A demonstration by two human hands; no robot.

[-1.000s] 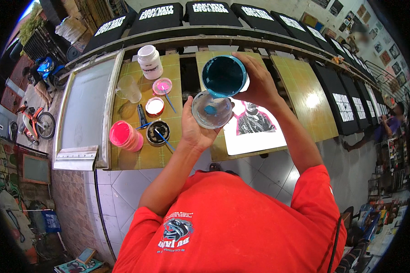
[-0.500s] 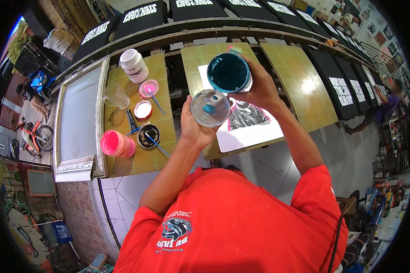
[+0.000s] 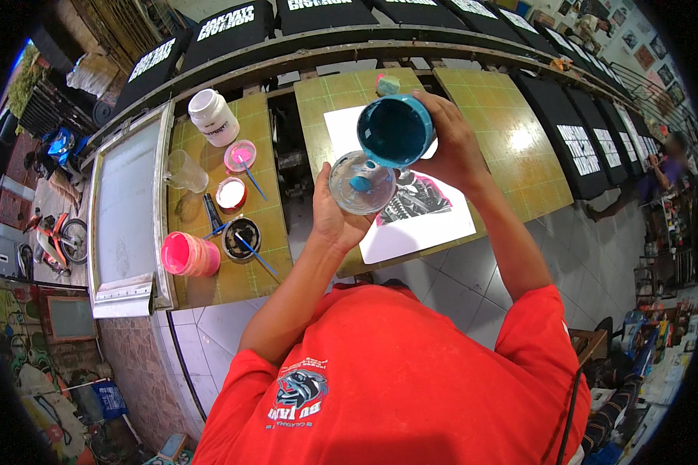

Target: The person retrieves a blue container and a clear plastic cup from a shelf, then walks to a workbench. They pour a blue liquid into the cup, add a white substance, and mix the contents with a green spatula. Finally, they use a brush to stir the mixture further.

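Observation:
In my left hand [image 3: 335, 217] is a clear round plastic cup [image 3: 351, 200], with a teal blob of ink [image 3: 360, 183] inside it. My right hand [image 3: 454, 146] grips a jar of dark teal ink [image 3: 395, 132] from its right side. The jar is tilted toward the cup, and its lower rim overlaps the cup's upper edge in view; whether they touch I cannot tell. Below both hands, a white sheet with a black, grey and pink print [image 3: 419, 198] lies on the middle board [image 3: 322, 93].
On the left board stand a white jar [image 3: 214, 120], a clear pitcher [image 3: 186, 172], a pink ink tub [image 3: 190, 254] and small dishes of pink [image 3: 240, 155], white [image 3: 231, 194] and black ink [image 3: 242, 238]. A framed screen [image 3: 129, 201] lies leftmost. Black printed shirts [image 3: 236, 27] line the back. A person [image 3: 667, 167] is far right.
The teal jar has tipped further toward the cup and shifted slightly right. My left hand still holds the cup. The tables have shifted a little leftward in view.

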